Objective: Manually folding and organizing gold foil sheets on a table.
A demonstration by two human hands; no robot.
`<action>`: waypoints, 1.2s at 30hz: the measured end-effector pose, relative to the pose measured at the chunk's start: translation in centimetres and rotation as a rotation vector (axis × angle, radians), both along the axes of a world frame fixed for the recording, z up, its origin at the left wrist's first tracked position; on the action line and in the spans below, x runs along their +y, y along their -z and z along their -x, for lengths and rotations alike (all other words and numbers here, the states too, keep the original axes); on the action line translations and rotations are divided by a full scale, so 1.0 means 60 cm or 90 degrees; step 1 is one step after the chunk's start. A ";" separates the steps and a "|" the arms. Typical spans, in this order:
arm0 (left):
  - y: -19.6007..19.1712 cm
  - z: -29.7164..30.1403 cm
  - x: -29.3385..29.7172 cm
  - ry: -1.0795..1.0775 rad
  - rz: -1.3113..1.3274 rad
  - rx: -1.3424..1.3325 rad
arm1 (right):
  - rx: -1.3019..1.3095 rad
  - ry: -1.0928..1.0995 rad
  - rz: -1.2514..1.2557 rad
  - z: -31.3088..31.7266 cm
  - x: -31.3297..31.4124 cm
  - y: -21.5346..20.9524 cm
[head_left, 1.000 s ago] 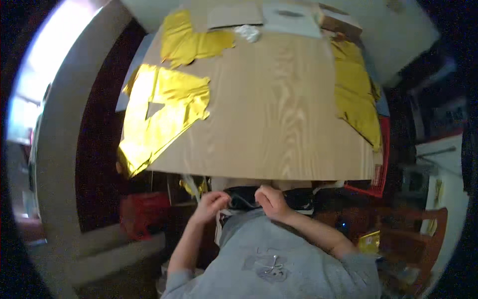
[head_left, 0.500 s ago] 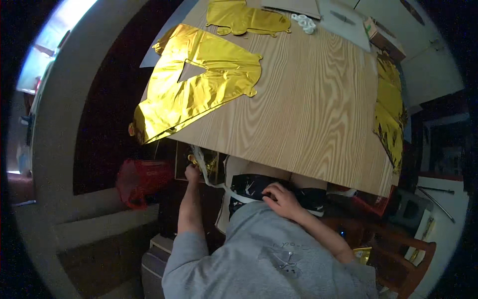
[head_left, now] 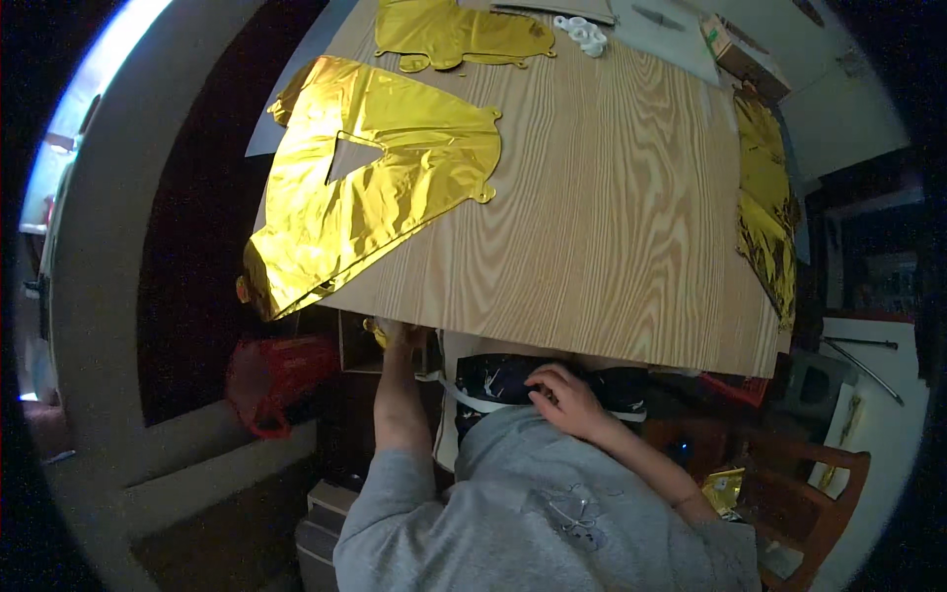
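My left hand (head_left: 400,333) reaches under the table's near edge at an open box (head_left: 357,357). Its fingers are hidden by the tabletop, so what they hold cannot be seen. Beside it a bit of gold foil (head_left: 375,333) shows in the box. My right hand (head_left: 564,395) lies on my lap over dark patterned shorts (head_left: 503,380), fingers loosely bent and apart, holding nothing visible. A pale strap (head_left: 473,400) runs across my lap toward the box. On the table's left side lies a large flat gold foil balloon (head_left: 395,128), shaped like an A with a triangular hole.
Another flat gold foil balloon (head_left: 459,37) lies at the far edge of the wood-grain table (head_left: 592,217), near white rings (head_left: 584,35). More gold foil (head_left: 764,197) hangs over the right edge. A red bag (head_left: 276,380) stands low left; a wooden chair (head_left: 789,454) is at lower right.
My left hand has moved right and further under the tabletop, hiding its fingers. Much of the pale strap near the box is now out of sight. My right hand stays on my lap.
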State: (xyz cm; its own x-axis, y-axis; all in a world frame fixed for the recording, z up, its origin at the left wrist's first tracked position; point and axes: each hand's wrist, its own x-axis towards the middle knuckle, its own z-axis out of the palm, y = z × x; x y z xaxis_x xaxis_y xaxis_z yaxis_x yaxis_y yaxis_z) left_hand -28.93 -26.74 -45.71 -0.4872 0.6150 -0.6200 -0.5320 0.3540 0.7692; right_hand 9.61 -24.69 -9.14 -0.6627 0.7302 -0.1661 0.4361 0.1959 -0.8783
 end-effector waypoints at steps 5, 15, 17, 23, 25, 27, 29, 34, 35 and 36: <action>-0.068 -0.016 0.013 -0.155 -0.075 0.076 | 0.100 -0.238 -0.019 0.001 0.035 -0.121; -0.564 0.039 0.019 -0.577 -0.103 0.843 | -0.133 -0.146 -0.549 0.155 0.304 -0.222; -0.693 -0.004 0.030 -0.431 -0.238 0.989 | -0.186 -0.109 -0.574 0.174 0.325 -0.199; -0.798 -0.097 0.188 0.438 -0.205 1.142 | -0.234 -0.086 -0.602 0.199 0.337 -0.138; -0.782 -0.100 0.217 0.508 -0.179 1.088 | -0.228 -0.079 -0.571 0.200 0.332 -0.140; -0.771 -0.109 0.239 0.560 -0.173 1.051 | -0.219 -0.057 -0.575 0.195 0.328 -0.135; -0.764 -0.110 0.241 0.574 -0.168 1.031 | -0.220 -0.052 -0.565 0.198 0.326 -0.134; -0.769 -0.112 0.247 0.561 -0.208 1.009 | -0.243 -0.061 -0.562 0.221 0.325 -0.143; -0.765 -0.109 0.249 0.551 -0.209 0.982 | -0.243 -0.058 -0.560 0.223 0.324 -0.143; -0.762 -0.106 0.251 0.542 -0.210 0.955 | -0.243 -0.054 -0.558 0.224 0.324 -0.145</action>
State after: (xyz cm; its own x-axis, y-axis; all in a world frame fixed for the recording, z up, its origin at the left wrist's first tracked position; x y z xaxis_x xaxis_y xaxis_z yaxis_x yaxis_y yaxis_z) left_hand -22.55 -11.70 0.01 0.0261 0.9762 0.2153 0.8743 -0.1267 0.4685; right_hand -3.86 -5.25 -0.46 -0.7331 0.6496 0.2013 0.6167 0.7598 -0.2061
